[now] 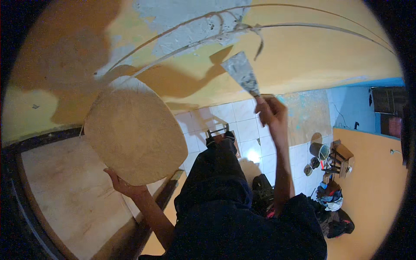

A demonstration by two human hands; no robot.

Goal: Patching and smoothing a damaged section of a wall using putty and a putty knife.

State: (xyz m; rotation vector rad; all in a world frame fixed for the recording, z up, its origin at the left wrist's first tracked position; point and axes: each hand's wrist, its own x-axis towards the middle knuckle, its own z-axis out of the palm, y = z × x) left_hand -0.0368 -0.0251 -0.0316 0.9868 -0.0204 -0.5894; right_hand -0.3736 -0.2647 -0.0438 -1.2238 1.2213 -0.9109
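Observation:
My left hand [125,185] grips the lower edge of a rounded tan board [136,134], its other fingers hidden behind it. The board's far tip is whitish and close to the yellow wall [312,52]. In my raised right hand [273,112] is a putty knife [242,74], closed in my fingers by its handle. Its flat, smeared blade points up and left, and its shadow falls on the wall. Above the blade, a rough grey-white patch [182,41] covers part of the wall. I cannot tell whether the blade touches the wall.
Two loose cables [299,25] run across the wall, with a short end hanging down. My feet are on a small stand [225,141] over white floor tiles [249,130]. A dark-framed door [65,190] is at left. A bucket [323,151], stool [342,162] and clothes [330,195] lie at right.

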